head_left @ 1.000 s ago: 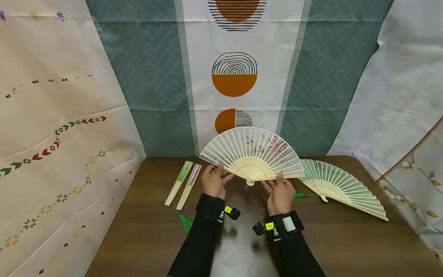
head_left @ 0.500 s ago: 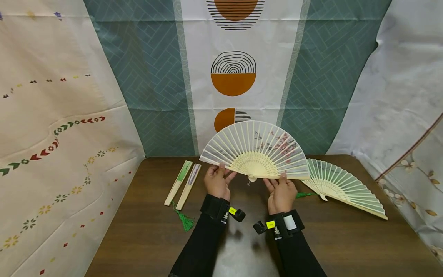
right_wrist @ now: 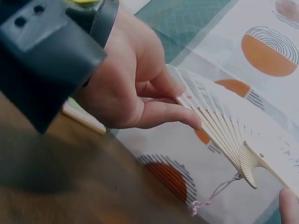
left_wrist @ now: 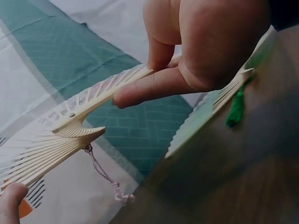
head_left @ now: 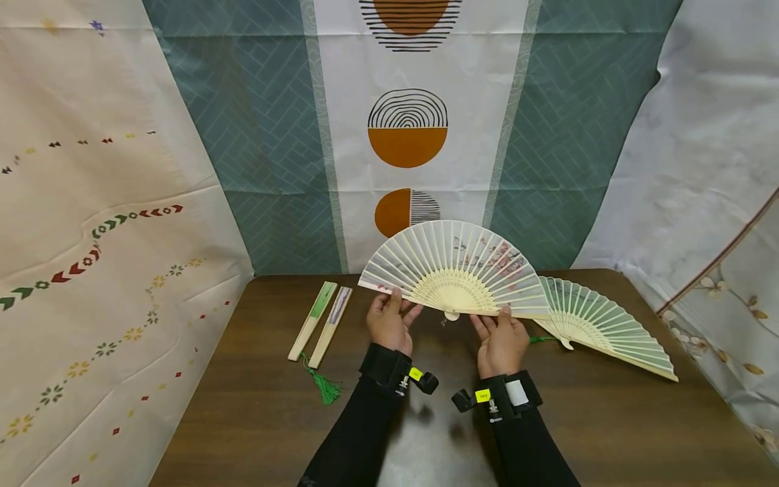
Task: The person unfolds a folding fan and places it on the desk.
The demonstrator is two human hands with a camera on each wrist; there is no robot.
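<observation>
A spread white folding fan (head_left: pixel 453 267) with pale ribs and pink blossoms is held up above the table, its pivot at the bottom. My left hand (head_left: pixel 391 328) pinches its left edge between thumb and fingers. The right edge is pinched by my right hand (head_left: pixel 502 343). A short lilac cord (left_wrist: pixel 112 182) dangles from the pivot in the left wrist view. Behind the right hand, a spread green folding fan (head_left: pixel 608 331) lies on the table, partly covered by the white one.
Left of the hands lie two closed folding fans, one with green cloth (head_left: pixel 312 323) and one with lilac-grey cloth (head_left: pixel 331 329). A green tassel (head_left: pixel 327 389) trails beside them. The brown table (head_left: pixel 255 419) meets a hanging patterned cloth (head_left: pixel 274 135) at its back edge.
Both hands have shifted slightly right with the white fan. The fan spread a little wider and rose, then came down slightly. The other fans stay put.
</observation>
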